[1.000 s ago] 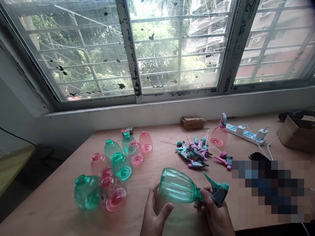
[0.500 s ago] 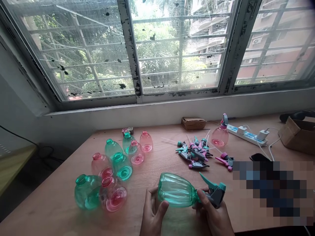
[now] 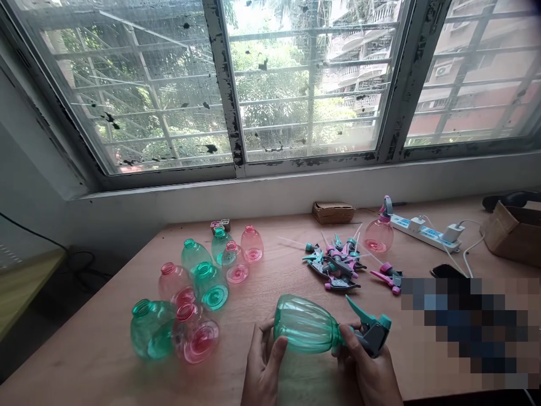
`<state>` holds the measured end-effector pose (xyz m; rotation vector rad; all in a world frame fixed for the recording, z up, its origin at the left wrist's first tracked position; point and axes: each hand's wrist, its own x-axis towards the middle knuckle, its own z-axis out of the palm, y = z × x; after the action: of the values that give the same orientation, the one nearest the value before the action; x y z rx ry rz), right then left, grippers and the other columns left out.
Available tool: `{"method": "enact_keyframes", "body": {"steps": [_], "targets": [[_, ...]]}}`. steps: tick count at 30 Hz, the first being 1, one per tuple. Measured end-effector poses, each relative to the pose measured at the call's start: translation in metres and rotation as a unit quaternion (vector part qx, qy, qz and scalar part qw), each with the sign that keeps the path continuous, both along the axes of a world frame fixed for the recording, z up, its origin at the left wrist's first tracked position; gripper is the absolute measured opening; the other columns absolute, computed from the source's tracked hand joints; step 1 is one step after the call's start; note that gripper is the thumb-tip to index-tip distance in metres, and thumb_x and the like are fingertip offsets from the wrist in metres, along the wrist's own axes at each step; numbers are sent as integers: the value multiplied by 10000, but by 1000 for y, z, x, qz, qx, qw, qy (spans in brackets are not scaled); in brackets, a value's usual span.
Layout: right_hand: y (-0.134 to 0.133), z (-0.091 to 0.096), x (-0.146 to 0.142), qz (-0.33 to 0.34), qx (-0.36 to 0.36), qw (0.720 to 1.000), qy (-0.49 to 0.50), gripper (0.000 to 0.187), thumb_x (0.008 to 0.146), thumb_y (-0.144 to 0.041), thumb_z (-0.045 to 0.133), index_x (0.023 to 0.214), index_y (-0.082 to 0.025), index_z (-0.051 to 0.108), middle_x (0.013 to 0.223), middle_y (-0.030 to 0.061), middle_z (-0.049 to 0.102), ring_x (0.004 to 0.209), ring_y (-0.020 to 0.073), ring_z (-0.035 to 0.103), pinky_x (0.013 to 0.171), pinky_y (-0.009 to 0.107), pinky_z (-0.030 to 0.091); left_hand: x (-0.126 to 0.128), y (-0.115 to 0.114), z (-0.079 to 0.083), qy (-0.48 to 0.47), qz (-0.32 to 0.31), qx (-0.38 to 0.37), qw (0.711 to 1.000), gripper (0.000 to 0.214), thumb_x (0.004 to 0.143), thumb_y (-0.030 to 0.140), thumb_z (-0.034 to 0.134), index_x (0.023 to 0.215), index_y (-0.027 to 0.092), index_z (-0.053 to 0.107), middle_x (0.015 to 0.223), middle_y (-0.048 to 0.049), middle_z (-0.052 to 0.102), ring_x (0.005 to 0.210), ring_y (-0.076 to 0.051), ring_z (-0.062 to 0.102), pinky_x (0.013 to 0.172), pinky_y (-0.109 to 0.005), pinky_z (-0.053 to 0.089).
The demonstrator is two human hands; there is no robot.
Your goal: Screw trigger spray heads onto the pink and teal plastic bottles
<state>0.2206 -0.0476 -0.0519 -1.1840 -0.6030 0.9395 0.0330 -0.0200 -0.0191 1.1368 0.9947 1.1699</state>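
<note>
A green ribbed spray bottle [image 3: 306, 326] lies sideways between my two hands, above the table's front part. My left hand [image 3: 265, 361] is closed around its base end, thumb on the near side. My right hand [image 3: 369, 366] pinches the neck, where the grey and teal trigger sprayer head [image 3: 374, 332] joins the bottle; whether it is screwed tight I cannot tell. Beyond my hands is a pile of loose sprayer heads [image 3: 336, 262] with thin tubes. A pink and grey sprayer head [image 3: 387, 277] lies apart from the pile.
Several open green and pink bottles, such as a green bottle [image 3: 152, 330], stand at the left. A pink spray bottle [image 3: 379, 234] with its head stands at the back, beside a power strip [image 3: 425, 231]. Cardboard boxes [image 3: 333, 213] [image 3: 513, 234] and a window sill border the table [image 3: 253, 293].
The view has shifted slightly. Both hands keep the same hold on the green spray bottle, which has tilted a little.
</note>
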Motion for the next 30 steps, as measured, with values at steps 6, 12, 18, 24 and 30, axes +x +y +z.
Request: {"method": "enact_keyframes", "body": {"steps": [6, 12, 18, 24, 30], "targets": [[1, -5, 5, -15, 4, 999, 51, 462, 740, -574, 796, 908, -201, 581, 510, -15, 668, 436, 157, 575, 427, 235, 430, -2, 5, -4, 28, 2, 70, 997, 399, 804, 416, 767, 1152, 232, 702, 1424, -122, 610, 1338, -349, 543, 1157, -477, 393], [-1, -1, 1, -13, 7, 999, 40, 461, 720, -556, 817, 896, -199, 585, 519, -11, 674, 430, 157, 575, 425, 239, 426, -2, 2, -4, 14, 5, 48, 999, 482, 786, 512, 760, 1149, 207, 672, 1350, -147, 663, 1314, -352, 564, 1140, -487, 416], [-2, 2, 0, -12, 5, 999, 29, 456, 732, -556, 809, 913, -197, 592, 511, -17, 662, 428, 155, 562, 435, 246, 413, 8, -1, 6, -67, 60, 3, 996, 374, 756, 380, 820, 1068, 233, 673, 1214, -87, 742, 1141, -294, 687, 942, -373, 567], [-2, -1, 3, -20, 2, 998, 67, 468, 718, -560, 819, 926, -217, 578, 519, -35, 644, 466, 174, 580, 437, 257, 435, 5, -1, 1, -28, 67, 24, 997, 569, 724, 476, 831, 1220, 255, 661, 1258, -83, 714, 1209, -295, 643, 1059, -394, 496], [0, -4, 2, 7, -2, 999, 31, 470, 744, -565, 799, 935, -203, 568, 507, -20, 659, 410, 158, 556, 423, 253, 409, -2, 4, 7, 59, 10, 29, 998, 434, 915, 488, 621, 1267, 248, 699, 1348, -78, 670, 1370, -306, 502, 1114, -377, 439]]}}
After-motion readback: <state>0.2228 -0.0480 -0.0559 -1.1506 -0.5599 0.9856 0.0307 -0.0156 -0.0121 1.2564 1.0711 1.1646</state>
